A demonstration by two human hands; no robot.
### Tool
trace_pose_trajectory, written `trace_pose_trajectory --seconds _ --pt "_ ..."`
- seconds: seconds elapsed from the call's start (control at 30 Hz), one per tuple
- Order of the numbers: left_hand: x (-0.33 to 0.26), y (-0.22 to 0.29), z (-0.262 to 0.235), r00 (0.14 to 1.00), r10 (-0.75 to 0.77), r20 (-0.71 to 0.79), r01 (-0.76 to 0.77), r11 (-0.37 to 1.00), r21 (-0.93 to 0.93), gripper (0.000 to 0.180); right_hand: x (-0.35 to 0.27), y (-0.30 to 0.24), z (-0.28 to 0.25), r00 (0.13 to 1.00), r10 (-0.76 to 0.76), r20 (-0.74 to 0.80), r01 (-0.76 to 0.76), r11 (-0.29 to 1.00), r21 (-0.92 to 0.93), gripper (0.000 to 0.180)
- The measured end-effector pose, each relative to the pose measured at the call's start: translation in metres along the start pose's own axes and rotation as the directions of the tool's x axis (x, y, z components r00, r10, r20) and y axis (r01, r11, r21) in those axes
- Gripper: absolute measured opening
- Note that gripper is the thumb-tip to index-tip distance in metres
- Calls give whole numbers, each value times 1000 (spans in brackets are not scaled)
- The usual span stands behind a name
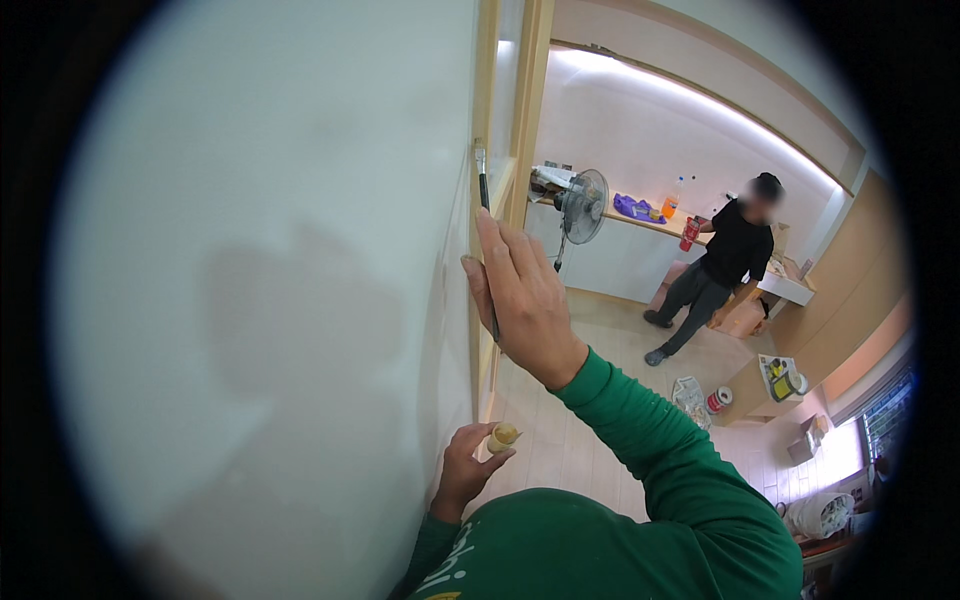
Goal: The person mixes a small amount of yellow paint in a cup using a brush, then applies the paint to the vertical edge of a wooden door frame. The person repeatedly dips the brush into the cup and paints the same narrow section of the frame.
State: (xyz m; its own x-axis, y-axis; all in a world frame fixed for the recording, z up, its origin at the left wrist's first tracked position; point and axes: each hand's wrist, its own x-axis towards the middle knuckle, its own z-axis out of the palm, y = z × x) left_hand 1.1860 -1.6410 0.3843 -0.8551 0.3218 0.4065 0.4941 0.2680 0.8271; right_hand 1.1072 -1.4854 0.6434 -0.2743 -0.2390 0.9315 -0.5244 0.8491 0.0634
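Observation:
My right hand (530, 300) is raised and closed around a thin dark-handled paintbrush (484, 185). The flat bristle tip of the brush points up against a light wooden frame edge (484, 90), beside a large white panel (270, 180). Lower down, near my chest, my left hand (465, 472) grips a small round cup (502, 438) between thumb and fingers. Something yellowish-tan shows in the cup's mouth. Both sleeves are green.
Across the room a person in dark clothes (740, 240) stands by a counter, holding a red container (690, 234). A standing fan (583, 207), an orange bottle (671, 203) and a purple bag (637, 208) are there too. A box (765, 390), a can (719, 400) and bags sit on the floor.

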Motion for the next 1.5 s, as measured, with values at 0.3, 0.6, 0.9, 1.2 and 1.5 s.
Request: trace_pose_trajectory --seconds 0.3,0.6,0.9,1.2,1.5 --pt "-6 4 7 999 12 -36 -12 1000 0 53 -37 -4 -6 995 40 92 -45 997 55 54" --pt "-6 2 4 1000 -18 -11 18 1000 -8 53 9 1 -12 997 -64 -35 65 997 43 55" --pt "-5 -2 4 1000 -20 -15 20 1000 -24 53 -9 3 -1 999 -22 33 21 999 30 54" --pt "-1 -4 -1 1000 -12 4 12 1000 5 53 25 8 -2 995 -77 -59 78 997 11 55" --pt "9 -18 0 1000 17 -13 -18 999 -30 53 32 20 16 997 -60 -40 58 997 -50 51"
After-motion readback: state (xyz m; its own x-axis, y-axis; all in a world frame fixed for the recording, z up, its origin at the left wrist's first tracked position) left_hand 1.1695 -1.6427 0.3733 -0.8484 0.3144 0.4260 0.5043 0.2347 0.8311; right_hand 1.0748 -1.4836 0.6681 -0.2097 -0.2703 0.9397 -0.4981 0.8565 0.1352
